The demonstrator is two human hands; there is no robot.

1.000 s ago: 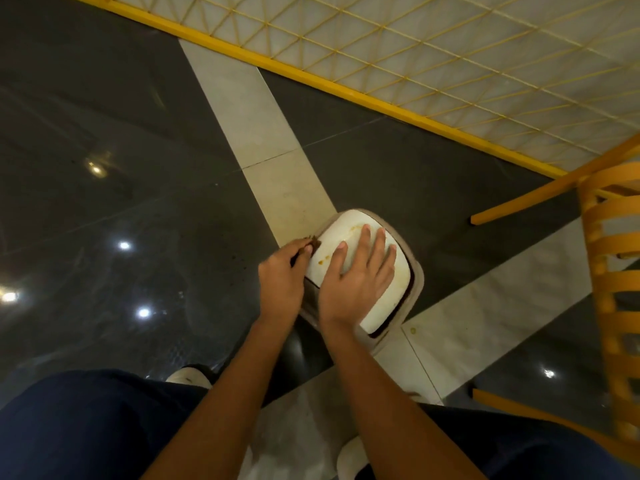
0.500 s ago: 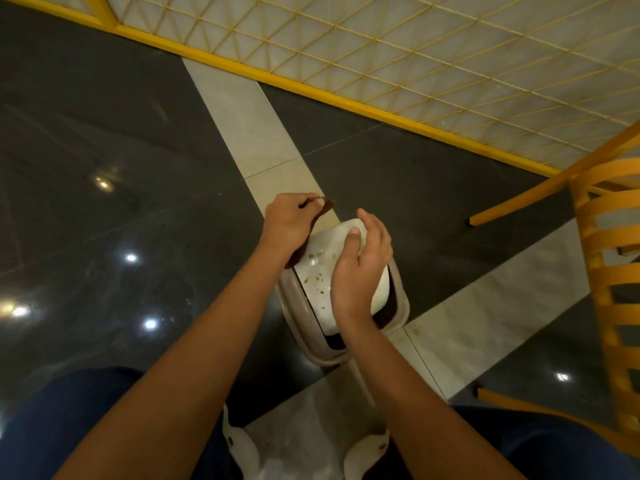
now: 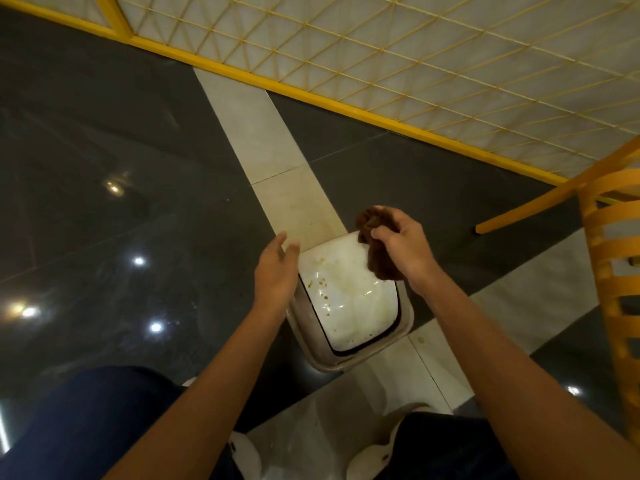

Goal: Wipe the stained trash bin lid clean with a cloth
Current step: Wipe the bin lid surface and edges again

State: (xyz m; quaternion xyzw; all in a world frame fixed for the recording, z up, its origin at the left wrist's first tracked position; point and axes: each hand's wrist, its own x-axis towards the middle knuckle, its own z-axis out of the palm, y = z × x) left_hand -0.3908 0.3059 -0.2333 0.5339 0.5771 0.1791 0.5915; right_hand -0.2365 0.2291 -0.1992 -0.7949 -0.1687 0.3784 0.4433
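Lid [image 3: 346, 299] stained; right hand [image 3: 405, 244] grips cloth [image 3: 381, 268]; left hand [image 3: 275, 271] spread, just beside lid

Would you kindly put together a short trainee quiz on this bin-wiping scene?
1. Which hand grips the cloth? A) left B) right
2. True or false: the lid is already spotless.
3. Fill in: the left hand, beside the bin, is ___ and holds nothing.

Key: 1 B, the right hand. 2 False, yellowish stains show on it. 3 open.
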